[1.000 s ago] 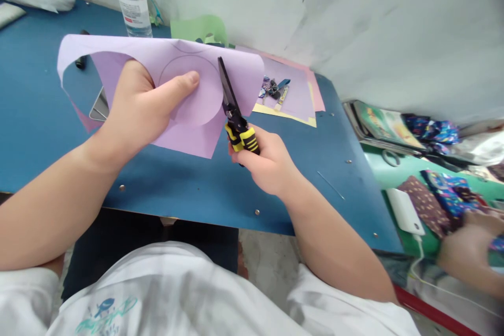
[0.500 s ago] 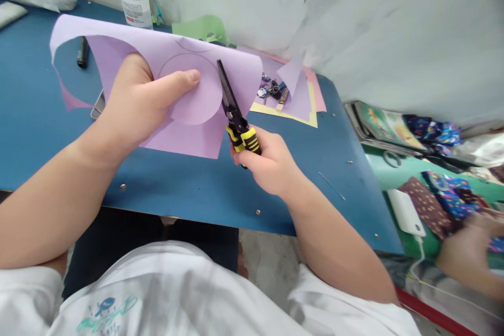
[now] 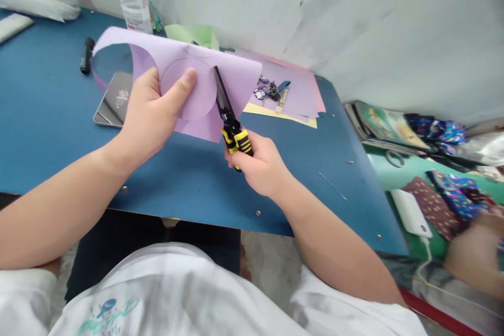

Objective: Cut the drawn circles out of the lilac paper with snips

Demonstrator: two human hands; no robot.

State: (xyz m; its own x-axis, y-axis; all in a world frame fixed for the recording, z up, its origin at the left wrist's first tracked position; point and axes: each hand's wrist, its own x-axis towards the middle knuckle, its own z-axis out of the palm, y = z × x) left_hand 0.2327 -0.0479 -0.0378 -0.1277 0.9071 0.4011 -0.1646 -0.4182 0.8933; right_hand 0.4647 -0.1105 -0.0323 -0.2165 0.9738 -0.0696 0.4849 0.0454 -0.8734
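A curled sheet of purple paper [image 3: 236,76] is gripped by my left hand [image 3: 157,105], thumb on the front and the other fingers hidden behind it. Circles are drawn on the sheet, and a round opening is cut at its left end. The thumb presses on a partly cut circle [image 3: 200,94]. My right hand [image 3: 260,163] is wrapped round the yellow and black handles of scissors [image 3: 230,121]. Their dark blades lie against the right edge of that circle, pointing up and away from me.
On the blue table [image 3: 189,184] lie a phone [image 3: 114,100], a black marker [image 3: 85,56], green paper [image 3: 205,37], stacked coloured sheets [image 3: 299,92] with small items, and a needle-like rod [image 3: 333,186]. A plastic bottle [image 3: 136,10] stands behind. At right, another person's hand [image 3: 480,247] is near a power bank [image 3: 409,212].
The purple paper's left end has swung right and inward, uncovering more of the phone and marker. My left hand has moved slightly right; the scissors have shifted slightly left and down.
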